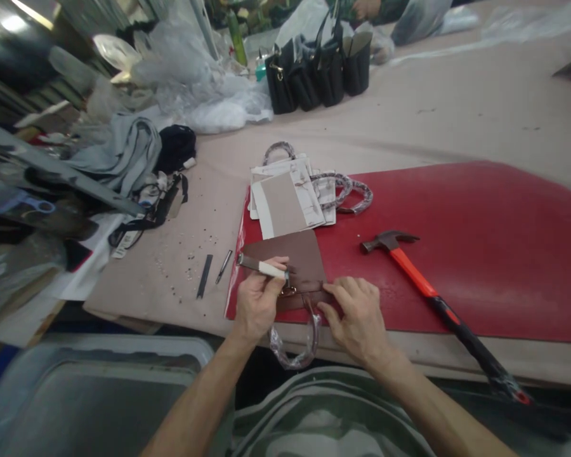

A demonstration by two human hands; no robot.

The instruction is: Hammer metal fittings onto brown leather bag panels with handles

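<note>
A brown leather bag panel (pixel 297 251) lies on the red mat. Its plastic-wrapped loop handle (pixel 295 363) hangs over the near table edge. My left hand (pixel 257 308) is closed on a slim bar-shaped tool (pixel 262 266) with a white middle and dark end; its exact kind is unclear. Beneath that tool's right end sits a small gold-coloured metal fitting (pixel 288 291) on the leather. With thumb and fingers, my right hand (pixel 356 311) grips the panel's right edge near the handle's base.
A claw hammer (pixel 413 270) lies right on the red mat (pixel 480 254). Behind are stacked panels with wrapped handles (pixel 290 197). Left lie a metal punch (pixel 223 266), a dark flat strip (pixel 204 277) and scattered bits. Black bags (pixel 314 76) stand farther back; a grey bin (pixel 99 362) is lower left.
</note>
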